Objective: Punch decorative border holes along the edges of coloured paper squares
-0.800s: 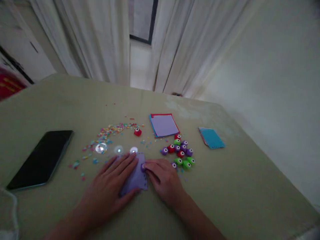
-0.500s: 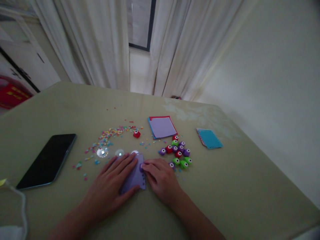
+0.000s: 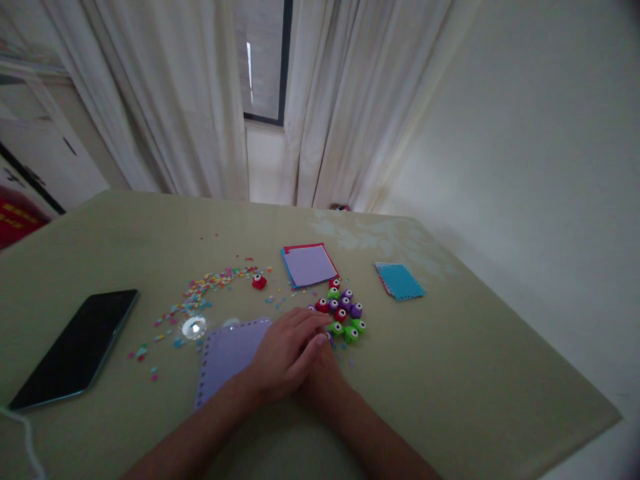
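Your purple sheet (image 3: 230,357) lies flat on the table (image 3: 475,373), left of your hands and partly under your left forearm. Its hole-punched left edge runs away from you, leaning slightly right, and the holed far edge runs crosswise; your left hand and forearm hide the rest (so you can't tell its long axis). Your left hand (image 3: 293,353) lies over the right, fingers extended, its grasp uncertain; your right hand (image 3: 320,367) is mostly covered, its grip hidden, near the eyeball figures (image 3: 341,315). Yellow marks on the red object (image 3: 17,220) at far left are too blurred to read
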Tool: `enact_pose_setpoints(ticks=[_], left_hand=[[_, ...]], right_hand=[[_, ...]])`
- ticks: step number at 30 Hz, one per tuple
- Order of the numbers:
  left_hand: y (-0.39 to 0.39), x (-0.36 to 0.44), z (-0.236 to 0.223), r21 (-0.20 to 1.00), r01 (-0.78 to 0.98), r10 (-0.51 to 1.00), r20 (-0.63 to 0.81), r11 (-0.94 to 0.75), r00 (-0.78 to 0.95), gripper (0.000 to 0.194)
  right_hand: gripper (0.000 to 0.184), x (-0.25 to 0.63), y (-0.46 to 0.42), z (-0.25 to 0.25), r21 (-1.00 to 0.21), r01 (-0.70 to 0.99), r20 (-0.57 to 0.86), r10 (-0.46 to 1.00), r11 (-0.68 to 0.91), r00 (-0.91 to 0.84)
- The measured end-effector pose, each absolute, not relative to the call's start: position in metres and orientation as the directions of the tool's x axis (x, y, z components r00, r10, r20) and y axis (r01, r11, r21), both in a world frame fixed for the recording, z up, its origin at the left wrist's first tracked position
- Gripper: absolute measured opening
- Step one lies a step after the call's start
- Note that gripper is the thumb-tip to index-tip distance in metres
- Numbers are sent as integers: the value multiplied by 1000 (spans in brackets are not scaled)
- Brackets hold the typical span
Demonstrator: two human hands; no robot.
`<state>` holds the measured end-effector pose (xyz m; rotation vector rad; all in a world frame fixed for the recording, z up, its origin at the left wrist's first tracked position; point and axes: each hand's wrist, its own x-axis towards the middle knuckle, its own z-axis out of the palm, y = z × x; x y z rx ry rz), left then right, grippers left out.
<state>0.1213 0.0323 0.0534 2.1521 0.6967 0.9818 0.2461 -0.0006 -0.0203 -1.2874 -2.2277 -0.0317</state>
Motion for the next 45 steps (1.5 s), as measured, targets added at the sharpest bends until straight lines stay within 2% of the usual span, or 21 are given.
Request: enact_pose_setpoints(ticks=[4,8,14,17,20,22,23,25,27,29,33,36,39,43,45], left_hand=[[32,121,46,766,192,706,423,-614,568,42],[35,118,43,792,207,740,396,-575,543,44],[35,120,39,800,231,760,372,-553,533,43],[37,113,44,808,244,780,366,-537,507,41],[41,88,47,809,348,860,339,-474,381,43],[41,59,40,790,429,892,323,-438,317,45],[39,44,33,765,476,896,311,-434,317,44],[32,15,16,546,672,866,304,-501,398,50],[23,-6,-2,361,743,825,300,-563,480,60],[15,-16,-13,261,764,801,314,-590,510,64],[10,-13,-12,269,774,812,312,-573,493,56],[13,-10,-6,306,759,814,311,-575,491,47],[15,-11,-8,296,716,772,320,-632,549,40],[14,-16,-14,264,670,719,308,-694,623,60],[13,-19,-13,266,664,713,321,-699,623,53]], right_hand=[[36,247,-2,-24,-228,793,462,780,565,-422],[44,250,-3,-23,-259,764,513,754,592,-410],[43,249,-1,-19,-297,722,580,719,625,-383],[36,251,-4,-10,-298,736,555,738,608,-385],[23,253,-9,5,-313,775,475,797,549,-373],[20,253,-11,14,-344,782,438,826,519,-355],[20,252,-12,17,-362,783,430,836,506,-341],[19,251,-11,21,-384,791,434,849,476,-300],[12,250,-8,21,-364,827,460,855,428,-239],[7,250,-5,17,-306,880,508,844,363,-171],[22,256,-4,10,-257,915,586,803,310,-107],[22,255,-3,16,-249,909,571,809,335,-141],[21,239,15,34,-211,900,492,837,381,-239],[38,204,70,58,-130,894,355,862,430,-363],[38,190,100,64,-97,910,242,897,403,-371]])
